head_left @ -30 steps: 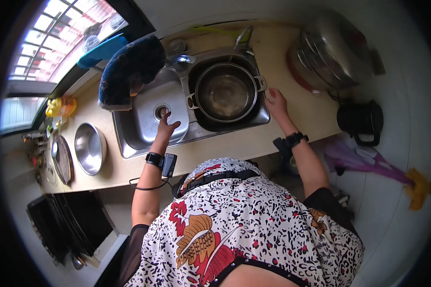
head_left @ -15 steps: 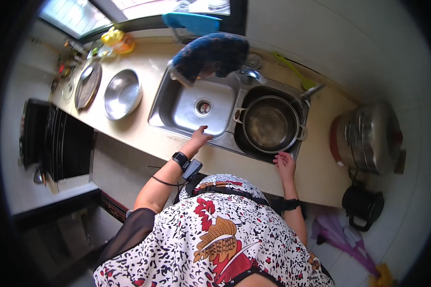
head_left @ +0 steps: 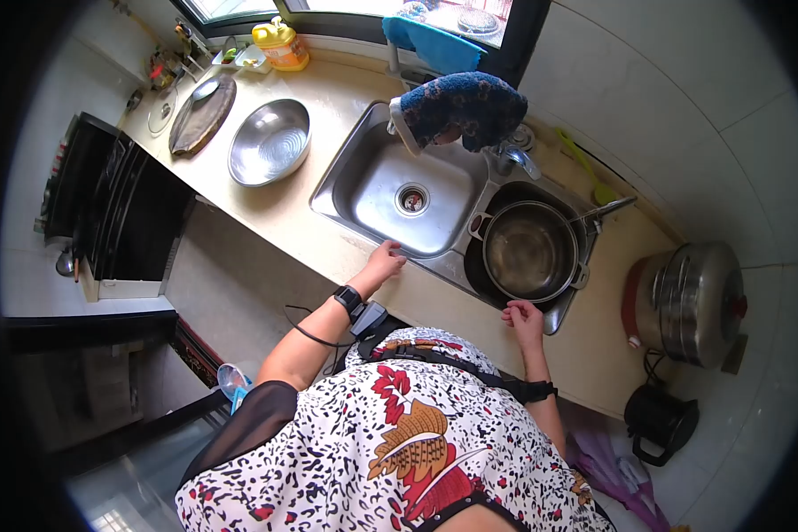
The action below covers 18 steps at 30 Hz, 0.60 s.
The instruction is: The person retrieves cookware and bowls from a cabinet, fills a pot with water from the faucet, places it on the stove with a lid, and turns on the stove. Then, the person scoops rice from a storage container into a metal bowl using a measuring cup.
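Observation:
My left hand (head_left: pixel 385 262) rests at the front rim of the steel sink (head_left: pixel 339 202), with its fingers loosely apart and nothing in them. My right hand (head_left: pixel 525 319) hovers by the counter edge, just in front of the smaller right basin, its fingers slightly bent and empty. In that basin sits a two-handled metal pot (head_left: pixel 530 251), close to my right hand but apart from it. Its inside looks wet or stained brown. A faucet (head_left: pixel 521 161) stands behind the basins. Dark blue patterned cloth (head_left: pixel 465 106) hangs over the back of the left basin.
A steel bowl (head_left: pixel 270 144), a wooden board (head_left: pixel 202 120) and a yellow jug (head_left: pixel 280 44) stand on the left counter. To the right are a stacked steamer (head_left: pixel 696 301), a black kettle (head_left: pixel 661 424) and a green utensil (head_left: pixel 585 164). A blue cloth (head_left: pixel 434 46) hangs by the window.
The view has turned, so the sink, bowl and pot sit further right in it. My left hand has drawn back from over the basin to its rim; my right-hand fingers have curled slightly.

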Each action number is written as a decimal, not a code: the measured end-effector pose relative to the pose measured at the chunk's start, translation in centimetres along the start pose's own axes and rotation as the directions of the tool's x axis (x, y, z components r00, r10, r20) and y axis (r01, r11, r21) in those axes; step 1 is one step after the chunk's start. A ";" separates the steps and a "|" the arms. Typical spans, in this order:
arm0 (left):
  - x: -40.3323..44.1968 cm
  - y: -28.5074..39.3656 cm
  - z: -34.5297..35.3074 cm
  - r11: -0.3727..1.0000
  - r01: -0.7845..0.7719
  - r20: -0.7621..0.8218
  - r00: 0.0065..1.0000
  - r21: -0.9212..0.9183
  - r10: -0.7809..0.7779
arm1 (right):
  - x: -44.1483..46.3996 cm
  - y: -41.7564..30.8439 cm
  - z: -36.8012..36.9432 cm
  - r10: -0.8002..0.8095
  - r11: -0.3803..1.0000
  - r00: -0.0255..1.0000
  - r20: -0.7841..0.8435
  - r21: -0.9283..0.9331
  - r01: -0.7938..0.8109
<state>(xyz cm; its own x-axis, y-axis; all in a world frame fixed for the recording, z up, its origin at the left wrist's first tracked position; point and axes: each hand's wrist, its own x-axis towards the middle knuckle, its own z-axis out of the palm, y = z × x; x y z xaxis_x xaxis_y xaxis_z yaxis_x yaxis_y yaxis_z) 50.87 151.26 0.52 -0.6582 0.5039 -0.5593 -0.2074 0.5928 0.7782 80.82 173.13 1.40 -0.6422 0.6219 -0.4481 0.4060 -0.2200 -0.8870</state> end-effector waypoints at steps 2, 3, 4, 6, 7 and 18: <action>-0.5 -0.1 -0.9 0.998 0.051 -0.006 0.999 -0.035 -0.051 | -0.6 0.0 0.6 0.052 0.999 0.995 0.084 -0.013 -0.051; -0.5 -0.1 -1.2 0.995 0.080 0.003 0.997 -0.062 -0.080 | -0.6 0.1 0.8 0.089 0.996 0.986 0.138 -0.027 -0.086; -0.5 -0.2 -1.4 0.990 0.110 0.018 0.994 -0.089 -0.109 | -0.7 -0.1 1.0 0.129 0.991 0.974 0.186 -0.042 -0.123; -0.7 0.0 -1.5 0.979 0.138 0.033 0.990 -0.151 -0.135 | -0.5 0.7 1.2 0.129 0.989 0.960 0.249 -0.102 -0.106; -1.0 0.4 -1.5 0.979 0.152 0.052 0.988 -0.136 -0.146 | -0.4 1.1 1.3 0.119 0.985 0.955 0.270 -0.149 -0.081; 0.6 -1.0 -0.7 0.953 0.198 0.139 0.976 -0.228 -0.169 | -0.4 2.8 0.9 0.241 0.955 0.913 0.330 -0.248 -0.163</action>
<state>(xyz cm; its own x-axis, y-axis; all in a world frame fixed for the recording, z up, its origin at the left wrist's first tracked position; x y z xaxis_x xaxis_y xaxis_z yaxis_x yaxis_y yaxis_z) 50.18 150.47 -0.39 -0.5063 0.4792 -0.7170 -0.4927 0.5216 0.6966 81.61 171.55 -0.99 -0.7027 0.2664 -0.6597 0.6535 -0.1247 -0.7465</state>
